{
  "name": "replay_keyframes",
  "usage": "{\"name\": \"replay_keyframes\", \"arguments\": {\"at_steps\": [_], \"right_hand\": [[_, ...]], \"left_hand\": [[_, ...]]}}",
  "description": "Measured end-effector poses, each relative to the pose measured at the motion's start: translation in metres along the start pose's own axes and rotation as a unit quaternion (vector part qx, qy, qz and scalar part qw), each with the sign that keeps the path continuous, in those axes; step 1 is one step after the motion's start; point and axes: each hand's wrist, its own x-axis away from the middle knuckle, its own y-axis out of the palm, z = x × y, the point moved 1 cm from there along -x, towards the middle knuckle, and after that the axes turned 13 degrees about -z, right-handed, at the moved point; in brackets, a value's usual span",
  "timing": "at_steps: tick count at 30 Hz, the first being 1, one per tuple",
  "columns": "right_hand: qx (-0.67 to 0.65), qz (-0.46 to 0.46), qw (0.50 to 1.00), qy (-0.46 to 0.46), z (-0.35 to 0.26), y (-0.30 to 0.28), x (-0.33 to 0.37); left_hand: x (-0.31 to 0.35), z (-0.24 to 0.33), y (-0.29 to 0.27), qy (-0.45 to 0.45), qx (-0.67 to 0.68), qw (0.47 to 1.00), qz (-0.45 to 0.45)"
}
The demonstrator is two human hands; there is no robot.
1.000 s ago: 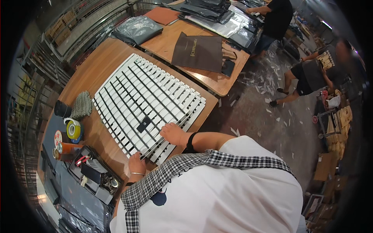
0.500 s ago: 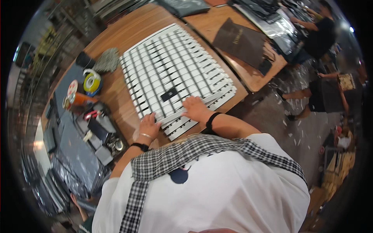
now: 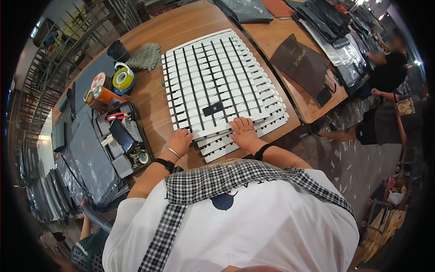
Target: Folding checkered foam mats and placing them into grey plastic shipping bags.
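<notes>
Forearms (image 3: 283,157) reach up from the lower edge, angled inward to a white woven panel (image 3: 192,81) that lies flat on similar white pieces (image 3: 217,149) on the wooden table (image 3: 152,109). The left hand (image 3: 181,141) sits at the panel's near left corner, its back turned up and its fingers reaching to the edge; a bracelet (image 3: 173,152) and a dark wristband (image 3: 164,164) circle that wrist. The right hand (image 3: 244,133) lies farther along the near edge, palm down, fingers slightly bent over the top face, with a black band (image 3: 264,151) at its wrist. Both hands touch the panel, but whether either one pinches it cannot be told, as the undersides of the fingers are hidden.

The panel looks like a bright lattice: rows of white rectangles divided by dark strips running from far side to near side, with short dark gaps along the left edge. A small black label (image 3: 213,109) with pale print lies on its near part. The pieces underneath jut out at the right and near sides, slightly out of line.
</notes>
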Motion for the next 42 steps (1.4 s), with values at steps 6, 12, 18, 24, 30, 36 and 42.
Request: {"name": "replay_keyframes", "arguments": {"at_steps": [6, 12, 18, 24, 30, 36, 42], "right_hand": [[0.019, -0.07, 0.997, 0.03, 0.013, -0.013, -0.031], [0.02, -0.212, 0.975, 0.06, 0.021, -0.034, -0.057], [0.014, -0.179, 0.983, 0.045, 0.024, -0.032, -0.059], [-0.058, -0.066, 0.996, -0.024, 0.009, -0.014, -0.006], [0.039, 0.018, 0.996, -0.078, 0.005, 0.014, 0.009], [0.052, -0.138, 0.989, -0.031, 0.006, -0.016, -0.02], [0.054, -0.219, 0.974, -0.012, 0.009, -0.037, -0.051]], "left_hand": [[-0.011, -0.027, -0.009, -0.076, 0.066, 0.989, -0.109], [-0.008, 0.008, -0.003, -0.093, -0.048, 0.99, -0.099], [-0.019, 0.001, 0.007, -0.15, -0.128, 0.975, -0.102], [0.016, 0.019, 0.025, -0.094, -0.108, 0.981, -0.129], [0.012, 0.022, 0.022, -0.117, -0.074, 0.986, -0.089], [-0.002, 0.018, -0.005, -0.144, -0.081, 0.979, -0.118], [0.002, 0.004, 0.018, -0.079, -0.125, 0.989, -0.016]]}}
